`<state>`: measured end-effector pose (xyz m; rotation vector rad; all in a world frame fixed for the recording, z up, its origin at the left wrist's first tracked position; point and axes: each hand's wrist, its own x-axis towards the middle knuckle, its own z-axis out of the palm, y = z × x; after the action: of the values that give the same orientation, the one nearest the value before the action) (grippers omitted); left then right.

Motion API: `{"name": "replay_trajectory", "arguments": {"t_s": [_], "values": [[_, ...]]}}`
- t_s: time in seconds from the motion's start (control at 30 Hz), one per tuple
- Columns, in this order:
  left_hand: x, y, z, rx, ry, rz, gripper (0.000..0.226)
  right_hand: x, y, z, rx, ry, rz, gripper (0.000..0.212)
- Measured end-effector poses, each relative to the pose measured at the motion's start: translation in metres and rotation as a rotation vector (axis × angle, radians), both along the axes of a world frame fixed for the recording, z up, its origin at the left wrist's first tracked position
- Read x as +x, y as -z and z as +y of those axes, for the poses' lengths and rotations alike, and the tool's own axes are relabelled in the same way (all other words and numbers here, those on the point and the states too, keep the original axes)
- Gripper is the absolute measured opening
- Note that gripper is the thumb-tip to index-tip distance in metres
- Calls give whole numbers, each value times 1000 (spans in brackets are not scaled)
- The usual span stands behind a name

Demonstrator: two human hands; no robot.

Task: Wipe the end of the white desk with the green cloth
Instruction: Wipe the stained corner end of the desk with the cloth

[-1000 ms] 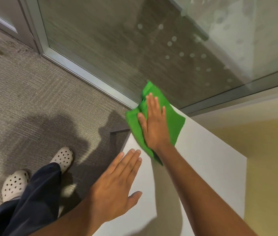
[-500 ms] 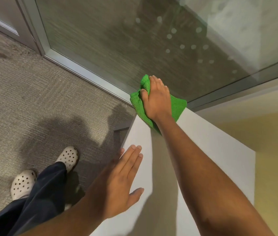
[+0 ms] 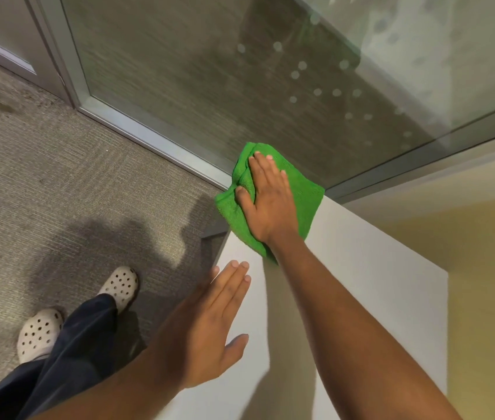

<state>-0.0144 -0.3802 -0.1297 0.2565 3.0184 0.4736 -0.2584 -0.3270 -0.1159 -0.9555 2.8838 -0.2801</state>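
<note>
Two hands over white desk (image 3: 361,268). Green cloth (image 3: 303,201): bunched at desk's far end corner, overhanging edge, just beside glass partition (image 3: 209,71). Right hand (image 3: 270,204): palm down on cloth, fingers flat and spread, pressing, not gripping. Left hand (image 3: 206,328): nearer along desk's edge, fingers straight, open, holding nothing. Carpet (image 3: 58,177) below desk; pale clogs (image 3: 120,286) on it.

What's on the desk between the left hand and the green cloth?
Nothing: in the head view only bare white desk separates the left hand from the green cloth.
</note>
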Motion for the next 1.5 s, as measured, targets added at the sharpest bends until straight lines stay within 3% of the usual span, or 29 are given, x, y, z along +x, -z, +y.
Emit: {"name": "replay_trajectory", "arguments": {"t_s": [0.2, 0.37, 0.53, 0.7, 0.93, 1.2, 1.37, 1.5], "values": [[2, -1, -1, -60, 11, -1, 90, -7, -1, 26, -58, 279, 4, 72], [2, 2, 4, -53, -13, -7, 92, -14, -4, 65, 45, 456, 65, 68], [3, 6, 5, -20, -26, 6, 101, -32, -3, 19, 127, 559, -24, 72], [2, 12, 8, -49, -22, 16, 105, -16, 0, -20, 102, 298, -9, 74], [10, 13, 19, -48, -66, 51, 98, 43, 1, 30, -13, -165, -101, 59], [11, 13, 20, 58, -89, 49, 95, -35, -13, 18, 240, -879, 30, 60], [11, 8, 17, 51, -104, 56, 94, -87, -22, -10, 313, -696, 57, 63], [12, 5, 16, 90, -113, 58, 93, -56, -18, -7, 238, -622, 70, 56]]}}
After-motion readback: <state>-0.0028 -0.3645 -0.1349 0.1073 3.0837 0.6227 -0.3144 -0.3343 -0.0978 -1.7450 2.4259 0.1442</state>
